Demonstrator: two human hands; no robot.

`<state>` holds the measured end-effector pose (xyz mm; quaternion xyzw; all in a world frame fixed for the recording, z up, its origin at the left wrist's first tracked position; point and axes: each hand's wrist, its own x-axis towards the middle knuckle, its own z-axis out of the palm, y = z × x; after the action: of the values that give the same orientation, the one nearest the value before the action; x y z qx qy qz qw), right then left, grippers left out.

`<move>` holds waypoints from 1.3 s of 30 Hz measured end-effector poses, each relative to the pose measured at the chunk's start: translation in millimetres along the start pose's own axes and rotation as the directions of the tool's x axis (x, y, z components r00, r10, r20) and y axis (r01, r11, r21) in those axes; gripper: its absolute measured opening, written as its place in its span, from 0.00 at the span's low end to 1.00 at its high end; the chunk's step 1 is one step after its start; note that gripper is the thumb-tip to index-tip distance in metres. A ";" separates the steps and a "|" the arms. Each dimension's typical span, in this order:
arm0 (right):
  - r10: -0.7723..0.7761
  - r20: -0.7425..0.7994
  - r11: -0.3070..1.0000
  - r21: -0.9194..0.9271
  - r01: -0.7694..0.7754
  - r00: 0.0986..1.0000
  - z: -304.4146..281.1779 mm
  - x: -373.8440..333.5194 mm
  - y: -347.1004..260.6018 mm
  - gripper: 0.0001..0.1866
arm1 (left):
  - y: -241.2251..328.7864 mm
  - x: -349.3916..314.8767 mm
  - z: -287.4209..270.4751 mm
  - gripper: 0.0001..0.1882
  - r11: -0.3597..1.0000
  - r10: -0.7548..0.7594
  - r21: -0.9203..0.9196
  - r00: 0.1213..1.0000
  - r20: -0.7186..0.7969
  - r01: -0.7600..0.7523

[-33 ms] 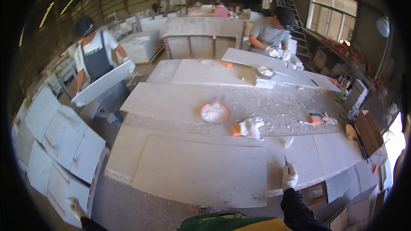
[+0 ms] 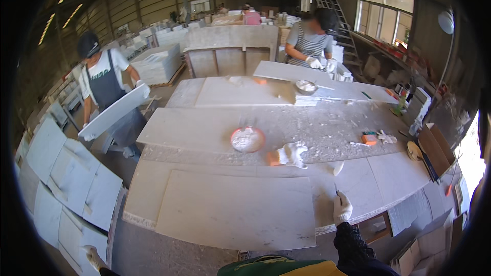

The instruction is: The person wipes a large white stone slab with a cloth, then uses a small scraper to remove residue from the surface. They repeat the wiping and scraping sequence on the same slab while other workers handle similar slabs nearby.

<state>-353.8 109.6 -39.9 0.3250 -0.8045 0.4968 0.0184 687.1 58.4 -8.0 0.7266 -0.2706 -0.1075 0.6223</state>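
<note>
My right hand, in a white knit glove, is closed around a thin dark tool by the near right edge of the worktable. The tool is too small to name, and its tip points away from me over the pale stone top. Just left of that hand lies a large pale stone slab, partly past the table's near edge. Far down on the left, my gloved left hand is against one of the pale slabs leaning there, its fingers seemingly stretched out. A small white piece lies beyond the right hand.
On the table are a red-rimmed bowl of white powder, a crumpled white glove, orange blocks and a metal bowl. One co-worker carries a slab at left; another works across the table. Cardboard stands right.
The view has swung slightly, so most of the scene sits further left. My right hand keeps its hold on the thin tool, and my left hand stays by the leaning slabs.
</note>
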 end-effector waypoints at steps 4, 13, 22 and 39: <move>0.050 -0.072 0.995 0.085 -0.044 0.996 3.1 13.1 1.2 0.17 | 17.2 3.1 96.6 0.23 0.982 0.007 0.190 0.999 0.048 -0.015; 0.067 -0.085 0.998 -0.016 -0.069 0.994 3.8 9.6 5.4 0.17 | 171.0 -206.5 349.1 0.23 0.986 0.121 -0.167 0.637 0.761 0.012; 0.056 -0.049 0.992 -0.111 -0.061 0.997 3.7 14.0 -1.7 0.17 | 223.2 -375.2 497.8 0.20 0.969 0.141 -0.055 0.354 0.924 -0.242; 0.122 -0.032 0.952 -0.280 -0.126 0.992 -1.8 15.4 -29.4 0.17 | 223.8 -418.8 621.5 0.18 0.864 0.158 -0.067 0.142 0.977 -0.499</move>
<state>-350.5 94.6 -10.4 0.2645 -0.8856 0.3797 0.0389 -25.2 -264.4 6.1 0.4998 -0.7603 -0.3526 0.2186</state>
